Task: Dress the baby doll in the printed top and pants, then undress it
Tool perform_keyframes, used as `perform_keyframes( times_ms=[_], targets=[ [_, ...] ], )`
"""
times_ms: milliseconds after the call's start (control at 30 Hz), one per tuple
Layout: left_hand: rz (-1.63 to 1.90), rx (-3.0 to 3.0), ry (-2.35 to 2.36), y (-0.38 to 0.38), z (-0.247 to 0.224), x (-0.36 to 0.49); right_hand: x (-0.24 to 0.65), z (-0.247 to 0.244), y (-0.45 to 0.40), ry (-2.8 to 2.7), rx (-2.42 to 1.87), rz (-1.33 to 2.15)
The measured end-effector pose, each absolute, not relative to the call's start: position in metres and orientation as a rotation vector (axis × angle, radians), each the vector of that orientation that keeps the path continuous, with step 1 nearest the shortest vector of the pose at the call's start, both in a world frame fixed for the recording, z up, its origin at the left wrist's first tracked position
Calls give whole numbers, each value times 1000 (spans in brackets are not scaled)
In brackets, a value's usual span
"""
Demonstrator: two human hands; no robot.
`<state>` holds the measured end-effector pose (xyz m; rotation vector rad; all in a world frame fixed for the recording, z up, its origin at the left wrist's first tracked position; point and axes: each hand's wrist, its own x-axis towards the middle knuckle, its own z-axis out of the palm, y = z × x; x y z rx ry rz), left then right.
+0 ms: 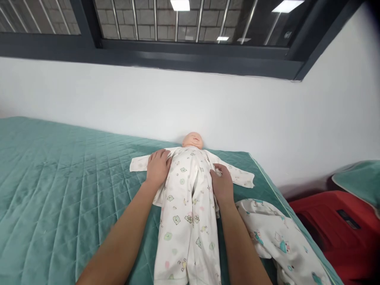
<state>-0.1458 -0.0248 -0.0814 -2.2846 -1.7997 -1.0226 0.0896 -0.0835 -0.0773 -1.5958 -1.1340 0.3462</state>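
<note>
A baby doll (192, 140) lies on its back, its head by the wall. It wears a white printed long-sleeved top (243, 178) with both sleeves spread out. White baby pants (175, 237) with small animal prints lie along the body, covering the top's front, legs toward me. My left hand (158, 164) rests palm down over the sleeve near the doll's armpit, fingers stretched out beside the pants' edge. At the other side, my right hand (222, 180) has its fingers curled at the edge of the pants, seemingly pinching the cloth; the fingertips are partly hidden.
Beneath everything is a green quilted bedcover (74, 190). A crumpled white printed baby garment (279, 237) lies by my right forearm. Past the bed's right edge stands a red plastic item (341, 233) with green cloth (359, 178) on it. Behind are a white wall and a barred window.
</note>
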Motion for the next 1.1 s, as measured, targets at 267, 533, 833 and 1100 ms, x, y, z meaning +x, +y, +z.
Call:
perform_keyframes(
  times_ms=[267, 533, 833, 1100],
  targets=[
    [-851, -2190, -1872, -12, -78, -151, 109, -77, -86, -1028, -1672, 125],
    [-870, -2075, -2186, -2, -85, -176, 106, -88, -80, -1280, -1802, -151],
    [-923, -2126, -2159, -3, -90, -177, 92, -64, -40, -1531, -2105, -179],
    [-911, -2135, -2149, -4, -90, -178, 128, -45, -7, -1694, -2250, -26]
  ],
)
